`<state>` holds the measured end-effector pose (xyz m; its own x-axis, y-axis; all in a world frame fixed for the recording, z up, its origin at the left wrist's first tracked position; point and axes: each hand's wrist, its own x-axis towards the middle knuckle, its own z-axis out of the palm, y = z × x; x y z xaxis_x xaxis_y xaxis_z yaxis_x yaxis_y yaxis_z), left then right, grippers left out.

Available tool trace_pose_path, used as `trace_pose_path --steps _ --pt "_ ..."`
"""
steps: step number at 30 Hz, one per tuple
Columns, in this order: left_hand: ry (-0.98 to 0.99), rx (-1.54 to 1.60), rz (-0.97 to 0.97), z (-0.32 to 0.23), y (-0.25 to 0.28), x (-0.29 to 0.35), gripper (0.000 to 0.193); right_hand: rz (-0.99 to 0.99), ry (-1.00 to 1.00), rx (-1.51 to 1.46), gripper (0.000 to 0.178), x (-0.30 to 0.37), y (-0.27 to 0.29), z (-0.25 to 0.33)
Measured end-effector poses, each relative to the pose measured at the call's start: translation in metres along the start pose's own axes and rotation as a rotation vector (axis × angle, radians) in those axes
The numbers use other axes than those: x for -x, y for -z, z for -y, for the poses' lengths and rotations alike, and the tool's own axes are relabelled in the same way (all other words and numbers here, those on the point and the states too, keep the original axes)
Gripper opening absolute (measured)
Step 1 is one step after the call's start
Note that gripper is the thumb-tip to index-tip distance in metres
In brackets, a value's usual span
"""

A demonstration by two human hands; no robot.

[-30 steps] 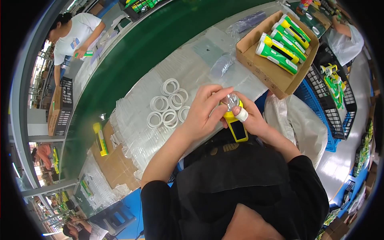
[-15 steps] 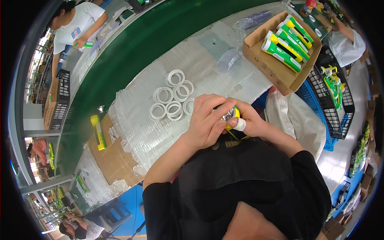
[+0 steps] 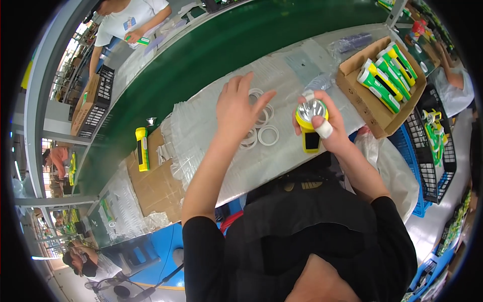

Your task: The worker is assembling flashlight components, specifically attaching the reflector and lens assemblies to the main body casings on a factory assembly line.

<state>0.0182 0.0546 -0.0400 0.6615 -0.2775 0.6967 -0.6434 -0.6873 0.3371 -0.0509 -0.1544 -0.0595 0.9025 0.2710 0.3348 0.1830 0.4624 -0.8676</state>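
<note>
Yellow flashlight [image 3: 311,144] w/ dark panel on its body sits gripped in your R hand [image 3: 336,121], near the front edge of the plastic-covered worktop [image 3: 251,176]. Its round silvery reflector [image 3: 312,109] faces up twd. the cam; your R thumb lies at the rim, white wraps showing on the thumb & a fingertip. Your L hand [image 3: 236,108] is spread, fingers apart & thumb out, over the white rings [image 3: 268,135] mid-worktop; can't tell if any finger touches one. That hand hides part of the cluster, so an exact ct. isn't possible.

To your R, a cardboard box [image 3: 365,113] holds several green-and-yellow flashlights [image 3: 381,93], side by side. Crumpled plastic film [image 3: 354,43] lies near its far corner. Far L, a lone yellow-and-green flashlight [image 3: 142,151] rests by flat cardboard [image 3: 156,196], w/ a small reflector cup [image 3: 151,121] just beyond its head.

Past the worktop runs a green conveyor belt [image 3: 201,80]; across it, a co-worker in a white T-shirt [image 3: 131,20] holds a green piece [image 3: 144,41]. Lower R: white sack [image 3: 395,181], plus a black crate [image 3: 430,181] w/ green & yellow parts inside.
</note>
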Motion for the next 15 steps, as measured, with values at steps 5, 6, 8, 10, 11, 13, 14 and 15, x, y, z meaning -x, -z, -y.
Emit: trace_pose_path --steps 5,6,8,10,11,13,14,15 --pt "0.137 -0.34 0.566 0.029 -0.011 -0.008 0.058 -0.015 0.036 0.095 0.045 -0.013 -0.001 -0.012" --pt "0.128 -0.338 0.563 0.032 -0.009 -0.009 0.058 -0.056 0.055 0.075 0.045 -0.012 -0.002 -0.014" --pt "0.195 -0.18 0.48 0.03 -0.001 -0.011 0.041 -0.047 0.053 0.067 0.044 -0.014 0.0 -0.012" --pt "0.411 0.285 0.432 0.024 0.005 -0.02 0.033 -0.008 0.058 0.079 0.042 -0.016 0.005 -0.014" --pt "0.629 0.744 0.362 0.019 0.012 -0.024 0.025 -0.006 0.066 0.078 0.042 -0.02 0.003 -0.015" --pt "0.583 0.991 0.265 -0.013 0.02 -0.03 0.02 -0.023 0.029 0.094 0.041 -0.026 0.004 -0.014" --pt "0.543 1.231 0.155 -0.026 0.022 -0.029 0.017 -0.005 0.005 0.084 0.042 -0.026 0.007 -0.014" --pt "0.536 1.228 0.155 -0.029 0.023 -0.024 0.017 -0.003 0.012 0.084 0.042 -0.028 0.006 -0.016"
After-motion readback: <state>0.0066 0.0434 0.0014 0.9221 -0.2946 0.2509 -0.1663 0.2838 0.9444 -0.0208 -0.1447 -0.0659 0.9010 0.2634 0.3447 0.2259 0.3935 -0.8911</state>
